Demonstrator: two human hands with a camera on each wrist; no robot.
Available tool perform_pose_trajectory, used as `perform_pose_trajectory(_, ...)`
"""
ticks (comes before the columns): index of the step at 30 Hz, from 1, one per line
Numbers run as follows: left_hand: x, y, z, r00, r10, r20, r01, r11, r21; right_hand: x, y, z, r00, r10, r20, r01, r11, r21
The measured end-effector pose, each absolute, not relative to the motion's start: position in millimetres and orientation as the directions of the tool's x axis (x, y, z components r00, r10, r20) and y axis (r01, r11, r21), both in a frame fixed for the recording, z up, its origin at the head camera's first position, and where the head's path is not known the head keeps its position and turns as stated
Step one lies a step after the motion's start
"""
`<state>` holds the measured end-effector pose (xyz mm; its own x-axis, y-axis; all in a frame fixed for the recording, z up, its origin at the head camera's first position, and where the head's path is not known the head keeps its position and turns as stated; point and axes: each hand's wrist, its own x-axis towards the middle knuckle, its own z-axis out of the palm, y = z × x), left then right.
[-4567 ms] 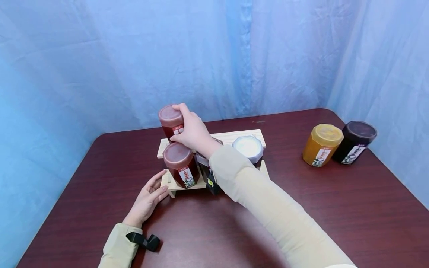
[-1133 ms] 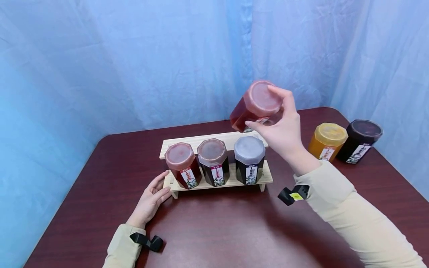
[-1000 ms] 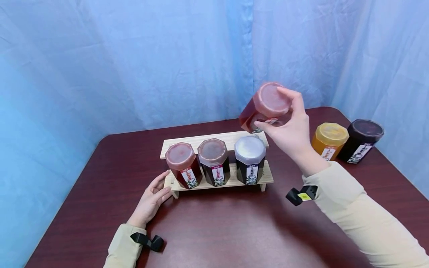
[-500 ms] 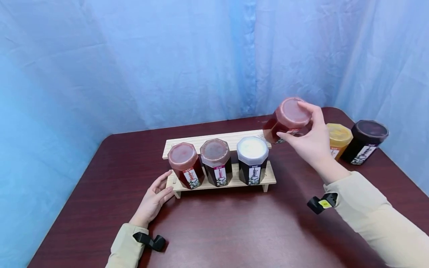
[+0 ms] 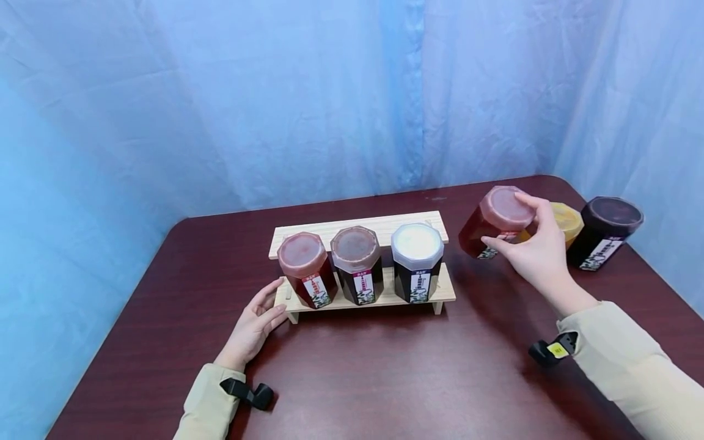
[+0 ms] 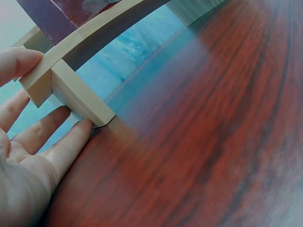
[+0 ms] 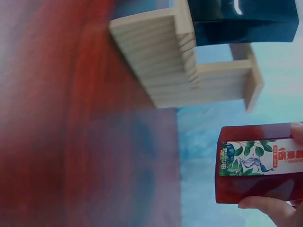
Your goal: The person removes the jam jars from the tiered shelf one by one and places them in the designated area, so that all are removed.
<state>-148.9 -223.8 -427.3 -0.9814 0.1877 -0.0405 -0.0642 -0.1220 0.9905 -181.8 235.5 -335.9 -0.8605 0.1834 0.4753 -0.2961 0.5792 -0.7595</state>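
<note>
Beige sleeves [image 5: 627,357] carry black wrist cameras [image 5: 263,396], the right's yellow tag [image 5: 558,350] apparently printed.

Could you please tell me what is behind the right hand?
Behind the right hand, which grips a red octagonal jar, is a yellow jar; part of its lid shows, but most of its body is covered.

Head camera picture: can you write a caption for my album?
Right hand holds a tilted red jar; left hand touches a wooden rack bearing three jars.

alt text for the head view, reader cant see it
A right hand holds a tilted red jar beside a wooden rack bearing three jars. The left hand touches the rack; a yellow jar and black jar sit farther right.
</note>
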Motion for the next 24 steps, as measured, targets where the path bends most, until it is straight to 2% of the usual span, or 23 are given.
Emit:
perform_pose_trajectory(13, -151.2, -223.7, -427.1, -0.98, 0.191, -0.049, -0.073, -0.123, 0.99, -183.4, 248.5, -360.6, -0.913, 0.152, 0.379, -0.204, 0.635, -0.745)
perform_pose_trajectory(24, -150.9, -224.2, -429.8, -0.982, 0.182, -0.046, -0.071, -0.13, 0.989, -190.4, 237.8, -373.1, -0.931, 0.106, 0.35, -0.212, 0.624, -0.752)
